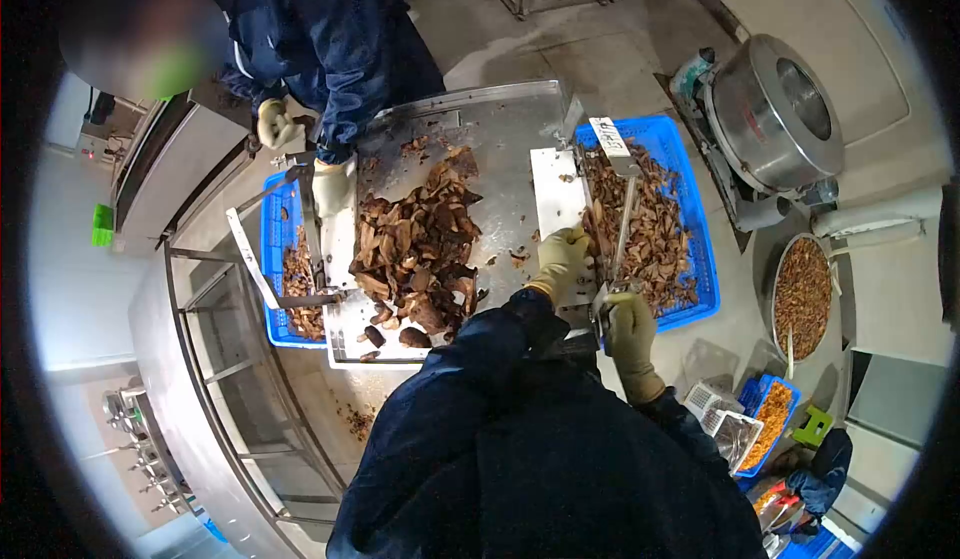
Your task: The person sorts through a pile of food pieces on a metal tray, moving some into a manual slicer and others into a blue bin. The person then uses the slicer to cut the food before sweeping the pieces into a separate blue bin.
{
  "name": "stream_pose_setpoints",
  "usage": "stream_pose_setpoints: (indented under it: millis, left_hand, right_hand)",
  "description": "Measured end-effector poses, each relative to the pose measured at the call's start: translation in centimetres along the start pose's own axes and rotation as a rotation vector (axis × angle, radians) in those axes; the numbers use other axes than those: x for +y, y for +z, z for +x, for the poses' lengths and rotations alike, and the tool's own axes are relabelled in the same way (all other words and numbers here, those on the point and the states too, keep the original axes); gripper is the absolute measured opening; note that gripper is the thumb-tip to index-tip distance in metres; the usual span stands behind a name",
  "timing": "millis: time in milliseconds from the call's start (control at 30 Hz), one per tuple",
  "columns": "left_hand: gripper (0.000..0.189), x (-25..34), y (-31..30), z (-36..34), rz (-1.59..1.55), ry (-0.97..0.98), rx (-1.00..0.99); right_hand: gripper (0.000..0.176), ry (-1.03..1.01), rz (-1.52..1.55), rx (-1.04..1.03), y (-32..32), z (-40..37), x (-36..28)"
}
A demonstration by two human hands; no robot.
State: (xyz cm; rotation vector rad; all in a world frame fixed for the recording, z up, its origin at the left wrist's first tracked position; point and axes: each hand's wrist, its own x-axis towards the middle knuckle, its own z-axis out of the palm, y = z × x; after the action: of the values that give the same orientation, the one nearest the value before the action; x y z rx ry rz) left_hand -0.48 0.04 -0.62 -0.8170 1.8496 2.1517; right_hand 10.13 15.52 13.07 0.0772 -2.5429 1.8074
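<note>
On the metal table [505, 164], the pile of brown pieces [415, 249] sits left of our white board [556, 194]; thin slices [655, 224] lie in the blue basket [705, 229] beyond the blade [627, 221]. Left hand [562, 257]: gloved, flat-ish on the board's near end, close to the blade line, fingers narrow. Can't tell if a piece is pinched in them. Right hand [632, 334]: fingers closed round the blade handle [603, 305] at the near end.

For a clean cut, we'd say:
- Left fingertips curled back, off the blade line. Biggest risk here, given how near they sit.
- Feed a small, even amount per stroke; that sets slice thickness.
- Piece flat on the board, pressed down so it can't roll or ride up.
- Right hand: one smooth full stroke, no twisting. Lift fully before feeding again.
- Sticky bits on the board could tilt a piece; brush them off with the blade up and the left hand clear.

Hard to see: the cutting edge where it meets the board, anything under our left palm, most of the handle inside the right glove. Our sleeves [535, 319] cover the table's near corner. Co-worker [350, 49] opposite has one hand [332, 189] by the other board; what it holds isn't readable. Frame edges go black.
</note>
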Motion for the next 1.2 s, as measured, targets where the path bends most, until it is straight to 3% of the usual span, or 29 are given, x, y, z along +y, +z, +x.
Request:
stream_pose_setpoints:
  millis: [33,100,133,200,267,367,400,467,500,567,600,633,700,767,800,833,867,900,933,967,1033,1100,1200]
  left_hand:
    - [0.025,1.6,0.2,-1.0,-0.002,-0.062,0.024]
    - [0.022,6.8,0.9,-4.1,-0.009,-0.196,0.069]
    - [0.023,5.5,1.0,-3.1,0.07,-0.131,0.081]
    - [0.023,3.7,0.8,-2.4,0.167,-0.019,0.091]
    - [0.021,2.9,0.6,-1.2,0.39,0.038,0.106]
    - [0.021,-0.4,0.6,0.9,0.3,0.065,0.091]
    - [0.021,1.2,0.4,-0.4,0.128,0.009,0.054]
    - [0.023,1.1,0.3,0.6,0.331,0.078,0.091]
    - [0.024,0.5,0.3,0.5,0.432,0.098,0.104]
    - [0.025,5.2,0.3,-3.8,0.381,0.039,0.075]
    - [0.026,6.7,0.4,-4.3,0.394,-0.024,0.084]
    - [0.027,5.4,0.3,-3.2,0.381,0.004,0.073]
    - [0.026,2.6,0.3,-1.2,0.341,0.064,0.084]
    - [0.024,1.0,0.7,-0.3,0.292,0.128,0.13]
    - [0.026,1.6,0.4,-0.7,0.389,0.189,0.158]
    - [0.027,2.6,0.6,-1.2,0.405,0.145,0.178]
    - [0.027,3.8,1.0,-1.7,0.42,0.096,0.196]
    - [0.028,4.6,1.5,-2.7,0.433,0.045,0.213]
    - [0.029,5.9,1.3,-4.0,0.137,-0.064,0.143]
    - [0.029,4.7,1.4,-3.3,0.193,0.009,0.167]
    - [0.028,1.5,1.2,-0.9,0.303,0.156,0.225]
    - [0.028,1.7,0.9,-1.4,0.233,0.123,0.198]
    - [0.027,0.6,0.6,-0.2,0.181,0.106,0.174]
  right_hand:
    - [0.022,-0.345,-0.108,0.132,0.2,2.0,-3.7]
    - [0.022,0.107,0.147,-0.005,-1.6,3.6,-9.0]
    - [0.024,0.125,0.185,-0.006,-1.6,4.3,-10.9]
    - [0.021,-0.19,-0.076,0.055,-0.8,3.0,-6.3]
    - [0.022,-0.162,-0.155,0.075,0.3,0.4,-1.3]
    - [0.031,0.023,-0.161,0.003,1.0,-1.2,2.5]
    - [0.032,0.006,-0.075,0.017,1.1,-0.6,1.4]
    - [0.033,-0.018,0.102,0.044,0.3,1.2,-3.7]
    - [0.035,0.133,0.114,0.03,-0.7,2.1,-6.4]
    - [0.033,0.084,0.053,0.07,-0.6,3.3,-7.6]
    - [0.03,0.187,0.093,0.052,-0.4,2.5,-7.4]
    - [0.031,-0.044,-0.093,0.047,-0.3,1.6,-5.3]
    - [0.03,-0.108,-0.198,0.095,1.3,-1.0,3.2]
    - [0.029,-0.073,-0.135,0.04,0.8,-0.7,2.9]
    - [0.029,-0.018,-0.089,0.038,0.1,0.2,-1.8]
    - [0.029,0.043,-0.045,0.036,-0.3,1.2,-5.0]
    - [0.031,-0.054,0.01,0.1,-0.2,2.2,-5.6]
    - [0.033,0.166,0.201,0.004,-0.8,2.8,-6.8]
    - [0.032,0.141,0.113,0.027,-0.6,2.5,-7.1]
    - [0.032,0.103,0.027,0.048,-0.4,2.6,-7.4]
    - [0.027,-0.188,-0.189,0.09,0.6,0.3,-0.2]
    - [0.025,0.08,-0.103,-0.008,1.2,-0.7,1.8]
    - [0.025,0.101,0.057,0.022,0.4,0.2,-1.0]
